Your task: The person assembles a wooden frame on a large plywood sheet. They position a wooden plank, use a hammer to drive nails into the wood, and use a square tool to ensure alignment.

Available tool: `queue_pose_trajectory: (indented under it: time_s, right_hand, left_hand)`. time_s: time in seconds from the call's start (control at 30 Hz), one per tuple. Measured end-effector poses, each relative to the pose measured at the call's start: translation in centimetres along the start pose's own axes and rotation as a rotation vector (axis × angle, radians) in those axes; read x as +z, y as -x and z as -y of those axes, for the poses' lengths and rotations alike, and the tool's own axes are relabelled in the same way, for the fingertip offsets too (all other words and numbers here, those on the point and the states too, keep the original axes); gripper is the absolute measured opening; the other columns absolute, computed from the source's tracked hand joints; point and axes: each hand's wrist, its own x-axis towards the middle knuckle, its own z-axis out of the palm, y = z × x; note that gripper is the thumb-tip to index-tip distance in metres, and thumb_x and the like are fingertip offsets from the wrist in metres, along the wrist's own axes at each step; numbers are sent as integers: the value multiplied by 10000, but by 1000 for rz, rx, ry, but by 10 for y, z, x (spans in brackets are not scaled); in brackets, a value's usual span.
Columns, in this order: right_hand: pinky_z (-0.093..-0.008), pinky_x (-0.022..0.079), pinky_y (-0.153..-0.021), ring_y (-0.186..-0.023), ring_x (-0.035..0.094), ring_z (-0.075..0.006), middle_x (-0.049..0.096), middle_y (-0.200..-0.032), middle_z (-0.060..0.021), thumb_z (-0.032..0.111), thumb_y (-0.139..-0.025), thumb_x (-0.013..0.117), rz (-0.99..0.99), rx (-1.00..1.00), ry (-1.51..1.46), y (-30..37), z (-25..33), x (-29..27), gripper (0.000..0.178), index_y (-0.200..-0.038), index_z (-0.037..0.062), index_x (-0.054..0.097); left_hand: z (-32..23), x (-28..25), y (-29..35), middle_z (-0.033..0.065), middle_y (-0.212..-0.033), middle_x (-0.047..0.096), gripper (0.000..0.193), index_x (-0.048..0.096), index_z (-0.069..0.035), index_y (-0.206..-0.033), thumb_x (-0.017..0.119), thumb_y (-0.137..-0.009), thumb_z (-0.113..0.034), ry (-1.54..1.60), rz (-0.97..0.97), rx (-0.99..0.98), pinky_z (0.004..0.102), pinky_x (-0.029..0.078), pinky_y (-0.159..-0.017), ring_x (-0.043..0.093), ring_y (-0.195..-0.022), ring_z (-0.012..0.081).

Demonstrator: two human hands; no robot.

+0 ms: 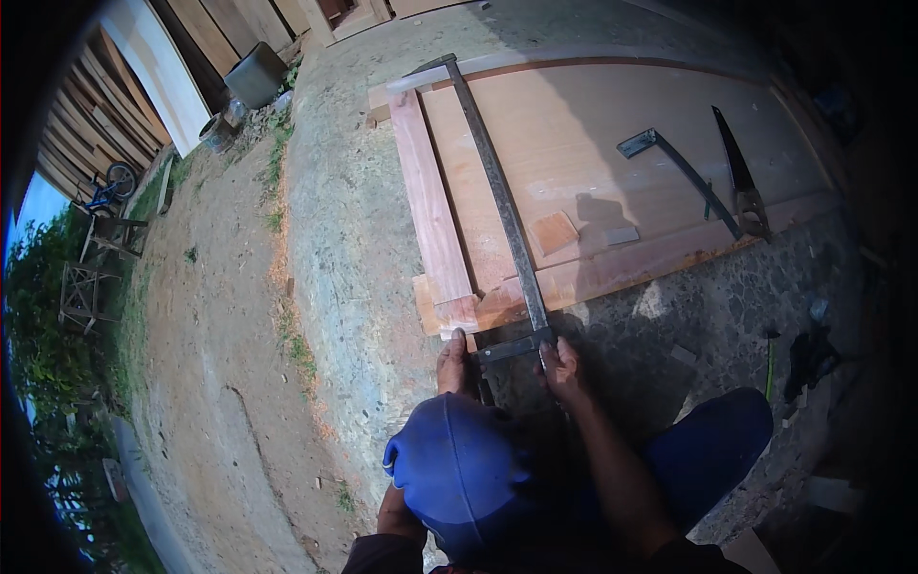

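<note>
Bar clamp (500, 196) spans the panel (612, 105), upper centre to lower centre of frame; right hand (564, 370) wrapped round its lower end, left hand (453, 367) by the panel corner, grip unclear; best keep bar square.

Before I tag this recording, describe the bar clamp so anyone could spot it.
Find the big wooden panel on the concrete. Across its left part, the dark metal bar clamp runs from the far edge to the right hand. It is much longer than the handsaw and the angled square lying farther right.
</note>
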Motion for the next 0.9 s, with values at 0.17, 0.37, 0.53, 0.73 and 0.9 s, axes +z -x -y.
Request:
queue_pose_trajectory:
  time_s: [0.17, 0.37, 0.53, 0.73, 0.9]
  right_hand:
    - [-259, 367, -374, -443, 474, -75, 540, -640, 14, 394, -1030, 558, -20, -45, 11, 2, 2, 2, 273, -951, 149, 466]
    - [-261, 352, -359, -413, 449, -73, 522, -635, 7, 359, -1032, 562, -40, -118, 12, 0, -7, -1, 250, -945, 147, 461]
    - [-267, 341, -361, -407, 446, -75, 504, -616, 10, 342, -1030, 578, -52, -196, 6, -8, -27, 1, 264, -912, 136, 462]
    - [-262, 311, -366, -400, 432, -74, 468, -555, 25, 361, -1027, 589, -94, -255, -29, -17, -40, 2, 331, -824, 123, 480]
    - [-267, 329, -369, -410, 437, -78, 476, -577, 26, 354, -1030, 586, 35, -122, -153, -5, -17, 4, 304, -854, 127, 488]
  left_hand:
    - [10, -2, -9, 15, -954, 717, 364, 650, -125, -1115, 595, -1001, -466, 6, -56, 39, 301, 478, -559, 639, -709, 152]
    - [9, 8, -4, 19, -942, 722, 364, 675, -106, -1093, 602, -1001, -450, 113, -35, 76, 300, 482, -574, 645, -699, 152]
    - [9, 0, -5, 22, -963, 725, 385, 673, -99, -1116, 595, -1003, -459, 83, -24, 42, 301, 476, -588, 651, -725, 152]
    - [-2, 6, -4, 55, -1133, 693, 463, 590, -96, -1277, 573, -1008, -473, 132, 133, -17, 336, 490, -714, 656, -882, 178]
    - [0, -7, 21, 74, -1027, 716, 387, 621, -56, -1231, 626, -1007, -371, 262, 87, -122, 330, 558, -698, 692, -811, 199]
